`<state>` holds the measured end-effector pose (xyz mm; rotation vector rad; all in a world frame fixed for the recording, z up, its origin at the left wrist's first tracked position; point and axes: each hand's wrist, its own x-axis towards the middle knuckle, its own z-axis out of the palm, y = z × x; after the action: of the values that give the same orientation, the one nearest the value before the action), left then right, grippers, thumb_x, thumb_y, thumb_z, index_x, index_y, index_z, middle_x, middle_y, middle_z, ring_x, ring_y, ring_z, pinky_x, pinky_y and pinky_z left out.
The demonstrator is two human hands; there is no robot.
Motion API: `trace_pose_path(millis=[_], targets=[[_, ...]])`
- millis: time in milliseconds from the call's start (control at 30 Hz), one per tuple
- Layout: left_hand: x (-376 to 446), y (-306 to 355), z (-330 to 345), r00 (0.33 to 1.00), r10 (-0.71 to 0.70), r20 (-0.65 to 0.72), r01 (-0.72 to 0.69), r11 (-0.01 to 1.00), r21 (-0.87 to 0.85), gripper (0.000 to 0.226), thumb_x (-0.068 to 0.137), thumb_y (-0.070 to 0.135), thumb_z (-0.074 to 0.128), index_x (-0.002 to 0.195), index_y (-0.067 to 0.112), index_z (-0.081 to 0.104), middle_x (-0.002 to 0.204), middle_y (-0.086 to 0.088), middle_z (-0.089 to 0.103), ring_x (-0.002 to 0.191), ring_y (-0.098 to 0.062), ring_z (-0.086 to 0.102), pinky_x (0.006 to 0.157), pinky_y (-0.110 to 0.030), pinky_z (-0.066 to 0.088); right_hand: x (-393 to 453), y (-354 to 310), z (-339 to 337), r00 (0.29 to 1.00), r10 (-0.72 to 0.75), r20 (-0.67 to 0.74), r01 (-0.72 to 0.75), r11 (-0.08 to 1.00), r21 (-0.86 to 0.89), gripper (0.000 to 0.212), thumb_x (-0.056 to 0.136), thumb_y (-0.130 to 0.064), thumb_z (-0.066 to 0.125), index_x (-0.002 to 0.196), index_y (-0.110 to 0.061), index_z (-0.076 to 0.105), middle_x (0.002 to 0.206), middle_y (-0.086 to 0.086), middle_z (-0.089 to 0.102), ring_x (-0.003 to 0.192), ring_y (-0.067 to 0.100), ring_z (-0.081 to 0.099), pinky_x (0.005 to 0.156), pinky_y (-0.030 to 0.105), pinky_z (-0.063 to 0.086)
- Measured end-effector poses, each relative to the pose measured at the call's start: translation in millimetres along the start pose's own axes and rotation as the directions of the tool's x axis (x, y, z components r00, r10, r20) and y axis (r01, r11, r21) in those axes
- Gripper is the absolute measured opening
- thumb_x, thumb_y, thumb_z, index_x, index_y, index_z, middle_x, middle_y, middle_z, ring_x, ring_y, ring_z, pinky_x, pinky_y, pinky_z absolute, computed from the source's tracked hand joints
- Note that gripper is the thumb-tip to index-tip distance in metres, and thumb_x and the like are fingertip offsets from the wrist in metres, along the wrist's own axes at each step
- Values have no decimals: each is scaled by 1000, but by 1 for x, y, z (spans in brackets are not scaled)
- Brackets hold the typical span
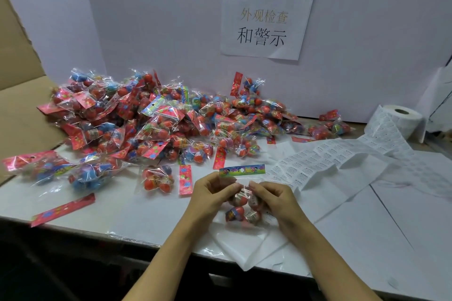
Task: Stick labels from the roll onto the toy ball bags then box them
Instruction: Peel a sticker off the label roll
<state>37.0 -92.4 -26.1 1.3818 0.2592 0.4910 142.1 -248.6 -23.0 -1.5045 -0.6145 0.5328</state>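
A clear toy ball bag [244, 205] with a blue-green header card on top hangs just above the white table, near its front edge. My left hand [210, 193] pinches its upper left part and my right hand [271, 197] pinches its upper right part. Red balls show through the plastic below my fingers. A white label roll [401, 120] stands at the right, and its unrolled strip of labels [325, 161] runs across the table toward my hands. A large heap of ball bags [156, 120] lies at the back left.
An open cardboard box [22, 115] stands at the left edge. Loose red header cards [62, 210] and single bags [157, 179] lie on the table [137, 215]. Spent backing paper [247, 244] hangs over the front edge. A white wall with a paper sign [266, 24] closes the back.
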Motion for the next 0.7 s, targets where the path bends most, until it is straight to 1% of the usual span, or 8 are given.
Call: trace_pose_path(millis=[67,133,200,300,400,433,567,700], targets=[[-1,1,0,1000,-12,22,12,1000,3,39,78,29,86,104,4,71,98,-15,78,90,-36,76,79,-41,63,-1,0,-1,1000,-4,-6,4,1000,-9,62,65,-70,81,87,-12,81,87,13,76,83,29,72,80,43,57],[-2,4,-1,999,-33,24,33,999,4,41,77,35,86,105,8,73,100,-11,79,90,-30,77,71,-30,61,-2,-2,-2,1000,4,-16,-3,1000,18,57,67,-64,82,92,-13,81,93,15,77,93,34,74,87,44,59],[-3,6,0,997,-58,60,58,998,5,37,78,35,85,105,11,76,99,-11,79,92,-26,77,71,-23,58,-3,-4,-2,1000,21,-23,-19,997,74,49,71,-55,80,95,-12,82,96,17,77,96,36,74,89,44,59],[-3,4,0,989,-52,141,51,999,12,26,83,26,82,99,7,76,93,-14,79,90,-25,77,74,-25,58,-5,-5,-2,998,50,-29,-46,989,143,44,73,-47,77,96,-10,81,97,20,76,96,37,74,82,39,61],[-3,3,0,988,-66,140,62,997,36,4,90,13,77,91,10,76,87,-13,78,85,-23,76,73,-28,59,-6,-5,-2,997,70,-22,-65,984,165,39,77,-40,75,97,-8,81,98,22,76,95,38,74,80,40,60],[-3,3,0,989,-77,130,72,996,45,2,91,10,75,89,9,76,85,-12,77,82,-22,75,70,-28,58,-6,-6,-1,997,70,-23,-65,984,165,37,77,-39,75,96,-7,81,98,22,76,95,38,73,81,41,60],[-3,7,2,990,-111,83,111,994,1,7,92,3,71,87,0,74,82,-19,72,77,-25,73,67,-29,59,-7,-4,0,999,12,-50,-9,997,72,34,78,-43,75,92,-13,82,93,16,77,93,36,73,84,42,60],[-3,7,3,996,-78,38,77,997,28,17,95,10,69,92,-7,72,85,-21,70,80,-28,68,72,-35,58,-7,-3,1,999,-13,-39,14,1000,28,32,77,-43,78,89,-13,82,92,15,77,91,33,74,83,44,60]])
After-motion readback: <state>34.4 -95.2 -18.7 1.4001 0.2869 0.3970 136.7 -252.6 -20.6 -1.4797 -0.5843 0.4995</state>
